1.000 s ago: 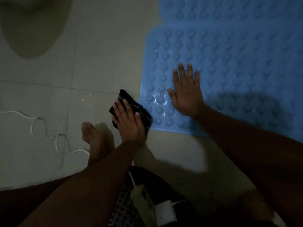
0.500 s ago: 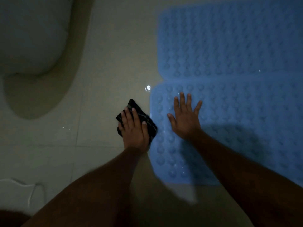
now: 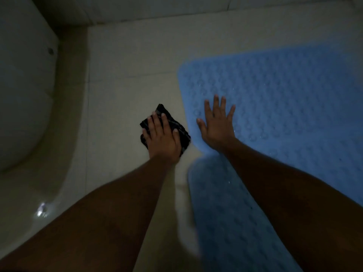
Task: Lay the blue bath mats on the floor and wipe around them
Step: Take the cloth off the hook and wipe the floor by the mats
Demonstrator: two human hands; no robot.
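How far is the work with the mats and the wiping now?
Done: two blue mats lie flat on the floor. In hand: left hand presses the dark cloth beside them; right hand rests on one mat. Left: the other sides, out of view.

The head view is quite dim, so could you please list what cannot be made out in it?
- Far mat: its right side is cut off by the frame edge.
- Near mat: blurred, partly hidden by the right forearm.
- Dark cloth: mostly covered by the left hand; its full shape is hidden.
- Floor: too dim to tell wet from dry.
- White fixture: cut off by the left edge.
- Right hand: flat on the far mat, nothing hidden.
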